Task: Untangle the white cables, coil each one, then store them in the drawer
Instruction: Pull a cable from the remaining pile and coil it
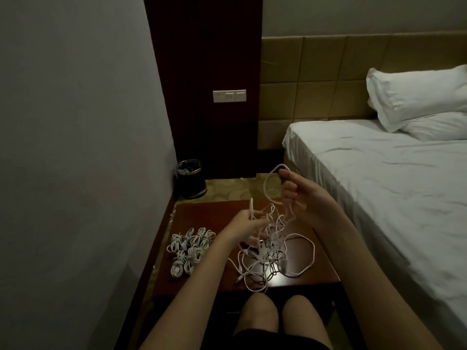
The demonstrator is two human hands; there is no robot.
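left hand grips cable end | right hand lifts loop | tangled cables on nightstand (coiled bundles left)

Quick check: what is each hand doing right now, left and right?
Left hand: pinches a white cable end above the tangle of white cables.
Right hand: fingers curled around a raised loop of white cable.

coiled cables crowd nightstand left, tangle centre, far edge bare
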